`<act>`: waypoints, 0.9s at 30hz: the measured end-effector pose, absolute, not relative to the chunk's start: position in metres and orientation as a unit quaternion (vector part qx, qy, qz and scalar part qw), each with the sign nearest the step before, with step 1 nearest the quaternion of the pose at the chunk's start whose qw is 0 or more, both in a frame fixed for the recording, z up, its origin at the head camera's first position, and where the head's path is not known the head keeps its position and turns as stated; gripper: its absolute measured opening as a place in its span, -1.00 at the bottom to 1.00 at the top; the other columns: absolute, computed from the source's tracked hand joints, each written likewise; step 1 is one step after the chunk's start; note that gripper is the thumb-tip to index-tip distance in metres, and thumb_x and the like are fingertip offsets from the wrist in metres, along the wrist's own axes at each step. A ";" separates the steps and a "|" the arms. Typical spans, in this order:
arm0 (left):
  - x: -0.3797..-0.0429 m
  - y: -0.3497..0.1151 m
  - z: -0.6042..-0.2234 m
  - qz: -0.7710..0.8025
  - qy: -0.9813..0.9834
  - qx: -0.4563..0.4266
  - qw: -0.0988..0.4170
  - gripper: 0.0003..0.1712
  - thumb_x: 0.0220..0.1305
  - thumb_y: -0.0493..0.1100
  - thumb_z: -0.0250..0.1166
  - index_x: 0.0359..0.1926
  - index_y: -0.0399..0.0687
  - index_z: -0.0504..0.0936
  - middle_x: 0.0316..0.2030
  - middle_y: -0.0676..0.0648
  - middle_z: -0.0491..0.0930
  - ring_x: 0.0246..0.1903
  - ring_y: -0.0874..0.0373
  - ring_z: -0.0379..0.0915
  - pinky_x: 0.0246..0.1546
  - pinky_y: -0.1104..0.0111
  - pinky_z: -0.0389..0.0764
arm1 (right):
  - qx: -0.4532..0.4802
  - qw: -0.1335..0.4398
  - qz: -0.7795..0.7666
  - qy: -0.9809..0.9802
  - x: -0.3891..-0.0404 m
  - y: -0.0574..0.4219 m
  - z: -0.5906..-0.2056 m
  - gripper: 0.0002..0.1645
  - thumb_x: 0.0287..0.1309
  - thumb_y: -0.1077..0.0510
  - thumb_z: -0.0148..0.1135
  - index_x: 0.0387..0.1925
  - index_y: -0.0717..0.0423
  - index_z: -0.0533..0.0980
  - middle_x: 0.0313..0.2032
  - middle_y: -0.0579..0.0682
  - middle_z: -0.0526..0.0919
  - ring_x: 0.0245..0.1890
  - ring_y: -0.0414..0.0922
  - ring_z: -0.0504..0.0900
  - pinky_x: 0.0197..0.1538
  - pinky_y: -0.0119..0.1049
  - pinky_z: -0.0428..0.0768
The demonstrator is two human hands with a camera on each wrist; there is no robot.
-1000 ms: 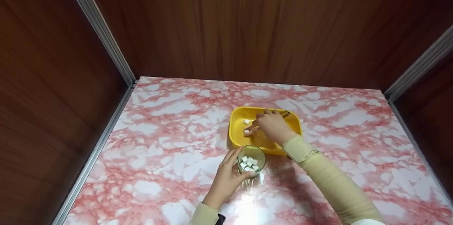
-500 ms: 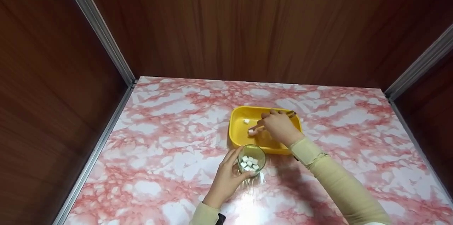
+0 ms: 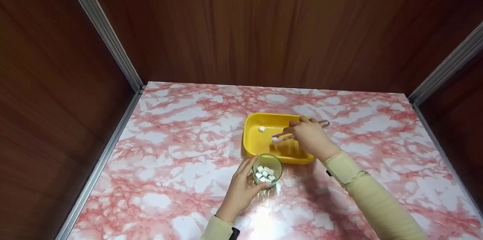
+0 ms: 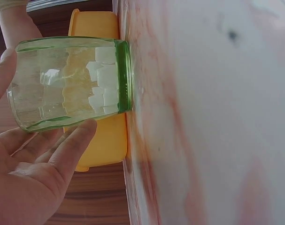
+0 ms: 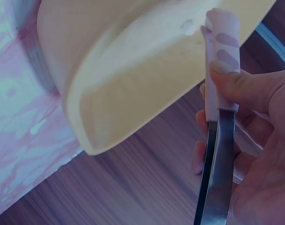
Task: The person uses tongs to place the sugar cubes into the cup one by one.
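I keep my right hand (image 3: 310, 137) clenched on the tongs (image 3: 298, 133) gripping a cube (image 3: 274, 140), left hand (image 3: 241, 191) steadying the glass (image 3: 267, 169) just below.

Left hand (image 3: 241, 189): forearm in a beige sleeve enters from the near edge; fingers and thumb curve in a loose grip, palm toward the far side. Right hand (image 3: 311, 138): beige-sleeved arm reaches forward from the right; thumb (image 5: 245, 86) and fingers pinch closed, knuckles up.
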State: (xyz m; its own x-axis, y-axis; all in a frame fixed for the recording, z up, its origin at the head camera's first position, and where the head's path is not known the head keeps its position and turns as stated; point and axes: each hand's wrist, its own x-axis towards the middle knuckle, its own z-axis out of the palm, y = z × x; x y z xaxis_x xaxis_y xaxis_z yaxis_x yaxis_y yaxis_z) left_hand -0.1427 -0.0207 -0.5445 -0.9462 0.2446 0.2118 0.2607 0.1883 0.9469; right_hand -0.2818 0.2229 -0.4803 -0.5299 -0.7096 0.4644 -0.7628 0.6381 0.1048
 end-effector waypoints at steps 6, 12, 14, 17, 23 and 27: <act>-0.143 -0.021 -0.544 -0.616 -0.771 -0.161 0.003 -0.01 0.03 0.04 0.44 0.44 -0.02 0.18 0.35 0.05 0.18 0.27 -0.02 0.22 0.13 0.31 0.46 | 0.348 0.163 0.007 -0.923 -0.253 0.225 -0.444 -0.54 -0.20 0.42 0.48 -0.23 -0.09 0.71 -0.35 -0.05 0.61 -0.36 0.07 0.46 -0.36 -0.06 0.42; -0.144 -0.020 -0.543 -0.608 -0.778 -0.161 0.001 -0.02 0.04 0.05 0.44 0.44 0.00 0.18 0.34 0.08 0.18 0.28 0.03 0.20 0.13 0.32 0.46 | 0.341 0.154 -0.023 -0.927 -0.236 0.228 -0.430 -0.58 -0.14 0.37 0.49 -0.19 -0.08 0.72 -0.33 -0.05 0.60 -0.33 0.04 0.45 -0.34 -0.09 0.44; -0.144 -0.020 -0.542 -0.605 -0.780 -0.159 0.001 -0.02 0.04 0.05 0.44 0.44 0.02 0.19 0.34 0.09 0.18 0.28 0.07 0.19 0.13 0.32 0.46 | 0.346 0.161 -0.025 -0.924 -0.231 0.228 -0.426 -0.58 -0.15 0.36 0.50 -0.20 -0.08 0.72 -0.34 -0.06 0.59 -0.33 0.04 0.45 -0.36 -0.10 0.44; -0.144 -0.020 -0.541 -0.603 -0.782 -0.158 -0.001 -0.03 0.05 0.05 0.43 0.45 0.05 0.18 0.33 0.12 0.19 0.29 0.10 0.18 0.14 0.32 0.46 | 0.352 0.168 -0.024 -0.920 -0.224 0.228 -0.421 -0.59 -0.17 0.35 0.51 -0.21 -0.08 0.72 -0.35 -0.07 0.58 -0.30 0.03 0.45 -0.36 -0.10 0.44; -0.143 -0.020 -0.542 -0.601 -0.784 -0.155 0.003 -0.03 0.05 0.04 0.44 0.45 0.08 0.18 0.33 0.14 0.19 0.30 0.14 0.14 0.15 0.37 0.43 | 0.357 0.166 -0.021 -0.919 -0.215 0.228 -0.411 -0.57 -0.16 0.33 0.51 -0.18 -0.08 0.71 -0.31 -0.07 0.59 -0.25 0.03 0.46 -0.33 -0.10 0.46; -0.142 -0.020 -0.544 -0.598 -0.787 -0.154 0.005 -0.01 0.03 0.10 0.43 0.45 0.06 0.18 0.33 0.14 0.20 0.30 0.15 0.14 0.15 0.39 0.41 | 0.358 0.167 -0.020 -0.918 -0.209 0.227 -0.406 -0.55 -0.17 0.34 0.52 -0.16 -0.06 0.70 -0.29 -0.07 0.60 -0.25 0.03 0.45 -0.33 -0.11 0.44</act>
